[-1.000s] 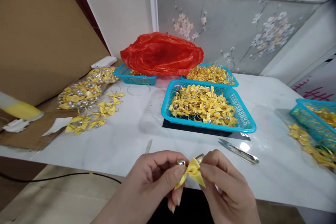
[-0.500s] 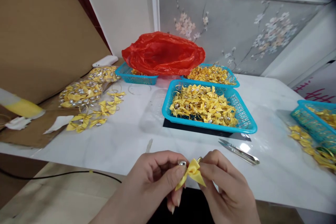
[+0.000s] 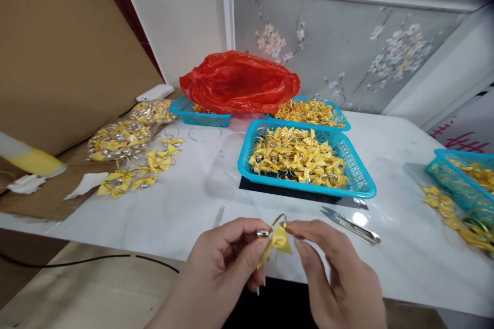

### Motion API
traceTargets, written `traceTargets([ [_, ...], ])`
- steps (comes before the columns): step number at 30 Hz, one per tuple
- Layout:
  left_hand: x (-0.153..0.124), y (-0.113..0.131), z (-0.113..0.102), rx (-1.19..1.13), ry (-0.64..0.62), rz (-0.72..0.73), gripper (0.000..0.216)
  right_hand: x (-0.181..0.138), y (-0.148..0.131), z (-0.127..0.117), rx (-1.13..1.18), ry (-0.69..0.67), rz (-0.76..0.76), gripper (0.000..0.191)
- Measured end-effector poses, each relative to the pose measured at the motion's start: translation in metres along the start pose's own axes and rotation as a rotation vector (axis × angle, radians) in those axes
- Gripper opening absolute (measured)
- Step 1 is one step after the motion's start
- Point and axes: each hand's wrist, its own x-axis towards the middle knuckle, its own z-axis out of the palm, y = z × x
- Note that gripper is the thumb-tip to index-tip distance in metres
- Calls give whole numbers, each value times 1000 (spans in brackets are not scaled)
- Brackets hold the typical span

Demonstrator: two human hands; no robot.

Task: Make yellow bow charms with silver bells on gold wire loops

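My left hand (image 3: 226, 262) and my right hand (image 3: 332, 272) meet over the near table edge. Together they pinch a small yellow ribbon bow (image 3: 278, 242) with a silver bell and a gold wire loop on top. My left thumb and forefinger grip the bow's knot beside the bell. My right fingertips pinch the gold loop on the bow's right side. Behind the hands a blue basket (image 3: 363, 177) is heaped with the same yellow bows.
Silver snips (image 3: 351, 224) lie right of my hands. A red plastic bag (image 3: 239, 82) covers a second blue basket (image 3: 185, 110); a third (image 3: 343, 118) stands behind, a fourth (image 3: 451, 175) at the right edge. Loose bows (image 3: 135, 172) and bagged bows (image 3: 116, 139) lie left, on cardboard (image 3: 46, 200).
The bow has turned in my fingers and its gold loop now stands up above it. My right fingers have shifted from the bow's wing to the loop.
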Motion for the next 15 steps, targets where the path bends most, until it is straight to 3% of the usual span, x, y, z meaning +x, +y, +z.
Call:
traceTargets([
  [5,0,-2,4,32,28,101,18,7,-11,9,-137,151,-283,19],
  [8,0,-4,4,52,32,123,18,12,-12,17,-161,136,-374,22],
  [12,2,-9,2,85,28,113,15,11,-14,20,-56,172,-405,18],
  [15,5,-11,1,76,111,95,13,5,-17,14,150,149,-298,20],
])
